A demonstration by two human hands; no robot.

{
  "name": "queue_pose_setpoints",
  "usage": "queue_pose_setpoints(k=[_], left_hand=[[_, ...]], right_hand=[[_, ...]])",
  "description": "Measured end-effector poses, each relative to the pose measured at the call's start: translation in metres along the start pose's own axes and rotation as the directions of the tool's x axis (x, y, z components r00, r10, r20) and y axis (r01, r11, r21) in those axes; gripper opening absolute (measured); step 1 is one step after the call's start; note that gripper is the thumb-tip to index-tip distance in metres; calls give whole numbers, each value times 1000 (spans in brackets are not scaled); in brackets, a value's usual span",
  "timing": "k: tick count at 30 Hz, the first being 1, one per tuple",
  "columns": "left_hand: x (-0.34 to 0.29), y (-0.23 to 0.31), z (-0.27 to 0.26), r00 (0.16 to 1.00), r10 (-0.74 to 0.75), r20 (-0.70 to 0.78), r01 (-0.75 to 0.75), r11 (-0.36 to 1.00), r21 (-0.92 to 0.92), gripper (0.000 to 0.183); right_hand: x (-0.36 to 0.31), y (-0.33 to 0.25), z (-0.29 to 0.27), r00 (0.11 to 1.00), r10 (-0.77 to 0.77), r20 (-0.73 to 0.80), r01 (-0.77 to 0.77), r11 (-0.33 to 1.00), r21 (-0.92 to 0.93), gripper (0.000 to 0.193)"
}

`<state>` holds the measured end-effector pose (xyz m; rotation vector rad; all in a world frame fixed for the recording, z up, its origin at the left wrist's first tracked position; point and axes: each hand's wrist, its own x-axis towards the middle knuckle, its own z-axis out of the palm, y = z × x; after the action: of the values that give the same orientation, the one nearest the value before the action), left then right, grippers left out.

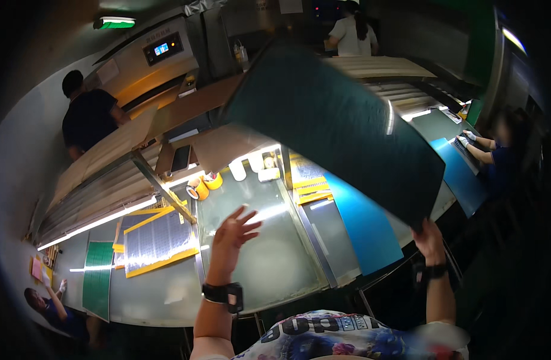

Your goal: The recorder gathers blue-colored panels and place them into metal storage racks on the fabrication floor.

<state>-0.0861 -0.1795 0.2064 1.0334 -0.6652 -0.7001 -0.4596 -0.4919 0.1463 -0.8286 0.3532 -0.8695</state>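
- Right hand [430, 240]: clamped on the lower corner of the dark panel [341, 132].
- Panel position: raised and tilted above the worktable, partly in front of the blue sheet [365, 231].
- Left hand [230, 237]: well apart from the right, fingers spread, above the worktable [269, 255].
- Worktable surface: pale, glossy, reflecting strip light. Left section carries yellow-edged sheets [161, 237] and a green sheet [98, 279]; orange rolls [197, 188] and white containers [237, 170] stand along the rear.
- Overhead: shelf [101, 168] with strip light [101, 223] beneath.
- Room: dim; machine with lit screen [161, 50] at rear left; co-workers on both sides.
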Motion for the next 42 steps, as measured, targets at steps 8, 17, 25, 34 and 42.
queue_pose_setpoints(k=[8, 17, 25, 34, 42], left_hand=[[-54, -104, 10, 930, -345, 127, 300, 912, 280, 39], [-110, -137, -9, 813, -471, -341, 547, 820, 171, 30], [-126, -191, 6, 716, -620, -321, 675, 732, 93, 27], [-138, -235, 45, 654, -706, -272, 756, 611, 236, 33], [-142, -211, 72, 660, -745, -101, 717, 664, -214, 54]], right_hand=[[230, -18, 118, 987, -67, 147, 29, 968, 248, 23], [317, -8, 133, 956, 107, 272, -33, 964, -262, 27], [115, 76, -157, 910, 146, -388, -248, -557, -793, 43], [41, 110, -215, 811, 405, -422, -503, 115, -856, 33], [-39, 100, -65, 758, 651, 29, -600, 714, -361, 27]])
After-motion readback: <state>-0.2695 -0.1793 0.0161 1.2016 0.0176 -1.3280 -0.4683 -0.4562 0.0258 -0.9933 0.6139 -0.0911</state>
